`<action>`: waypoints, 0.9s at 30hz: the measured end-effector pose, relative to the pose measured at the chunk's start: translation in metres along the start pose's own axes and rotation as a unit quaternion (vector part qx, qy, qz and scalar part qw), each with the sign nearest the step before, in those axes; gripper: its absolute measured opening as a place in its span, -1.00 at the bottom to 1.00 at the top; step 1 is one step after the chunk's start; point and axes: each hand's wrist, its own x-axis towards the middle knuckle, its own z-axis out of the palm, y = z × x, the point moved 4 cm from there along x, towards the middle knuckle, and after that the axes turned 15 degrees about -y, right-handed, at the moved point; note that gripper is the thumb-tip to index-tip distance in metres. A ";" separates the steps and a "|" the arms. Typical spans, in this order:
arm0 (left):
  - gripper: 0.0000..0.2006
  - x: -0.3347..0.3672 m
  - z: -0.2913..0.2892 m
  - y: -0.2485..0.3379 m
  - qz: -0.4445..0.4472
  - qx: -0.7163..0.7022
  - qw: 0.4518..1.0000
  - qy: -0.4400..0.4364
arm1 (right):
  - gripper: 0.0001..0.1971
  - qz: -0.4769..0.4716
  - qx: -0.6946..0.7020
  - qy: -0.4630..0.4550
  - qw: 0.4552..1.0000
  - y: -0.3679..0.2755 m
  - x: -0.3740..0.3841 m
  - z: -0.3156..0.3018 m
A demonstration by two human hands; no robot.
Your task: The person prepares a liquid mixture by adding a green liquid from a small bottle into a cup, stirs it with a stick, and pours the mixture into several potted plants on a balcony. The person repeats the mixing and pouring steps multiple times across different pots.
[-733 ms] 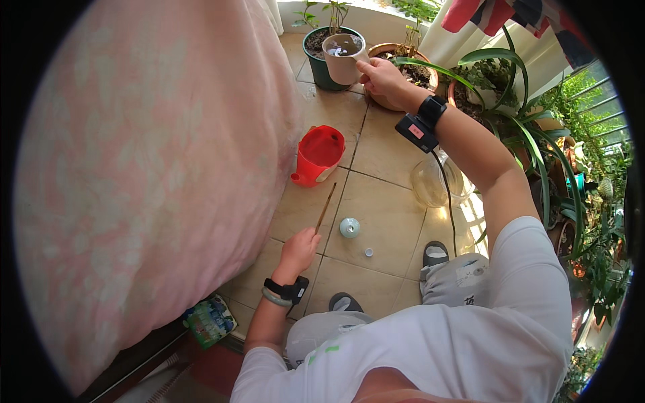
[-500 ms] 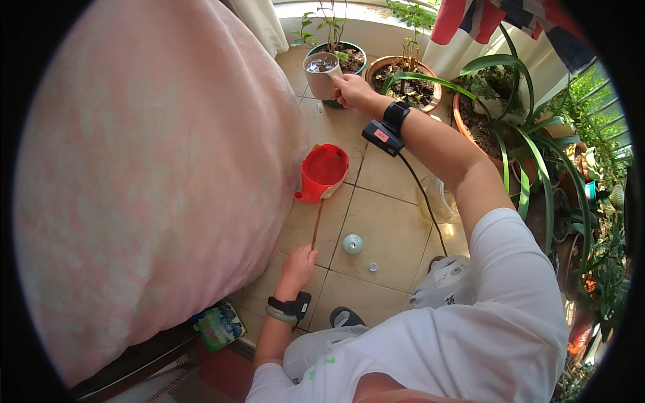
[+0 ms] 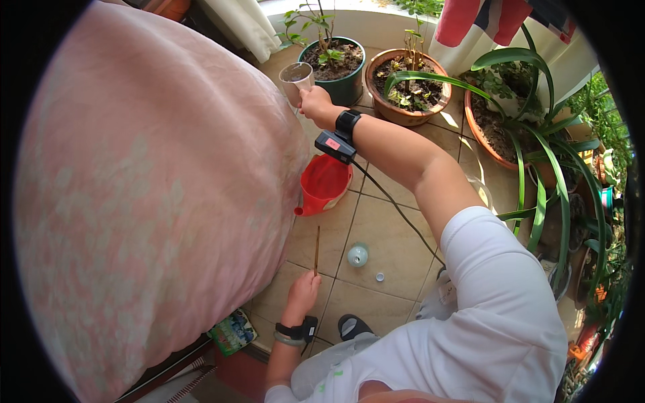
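My right hand (image 3: 317, 106) is closed on the handle of a pale mug (image 3: 290, 94), held beside the green plant pot (image 3: 341, 91). The mug's contents are hard to make out now. A thin brown stick (image 3: 317, 245) points forward from my left hand (image 3: 304, 291), whose fingers are wrapped round its near end. Just beyond the stick's tip stands a red watering can (image 3: 326, 188) with a short spout toward me, its top uncovered. On the tiles to the right of the stick are a small pale, round bottle (image 3: 357, 255) and a little white cap (image 3: 380, 277).
A pink cloth-covered bulk (image 3: 168, 188) fills the left side. Beyond my right arm are a terracotta pot (image 3: 410, 111) and another pot with long strap leaves (image 3: 480, 131). A green packet (image 3: 233, 332) lies at lower left. A black cable (image 3: 396, 205) hangs from my right wrist.
My right hand has carried the mug to the left, beside the green pot. The stick in my left hand has drawn back from the watering can. My view has shifted slightly.
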 end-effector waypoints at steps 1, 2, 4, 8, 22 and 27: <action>-0.81 0.000 0.000 0.001 0.002 -0.001 1.000 -0.001 | -0.64 0.029 0.050 0.002 0.998 0.001 0.002 -0.001; -0.81 -0.001 0.000 0.002 0.025 -0.008 1.000 0.000 | -0.64 0.043 0.104 0.007 0.994 -0.001 0.003 -0.001; -0.82 0.000 0.001 0.000 0.010 -0.002 1.000 -0.005 | -0.64 0.067 0.141 -0.021 0.988 -0.008 0.003 0.000; -0.81 0.002 0.005 0.000 0.053 0.001 0.999 0.011 | -0.78 0.105 0.265 -0.079 0.955 -0.020 0.002 -0.001; -0.82 0.005 0.011 -0.006 0.000 -0.049 0.998 -0.041 | -0.92 0.163 0.400 -0.052 0.901 -0.042 0.005 -0.011; -0.82 0.005 0.010 -0.002 0.000 -0.044 0.998 -0.038 | -0.91 0.150 0.386 -0.059 0.909 -0.040 0.006 -0.012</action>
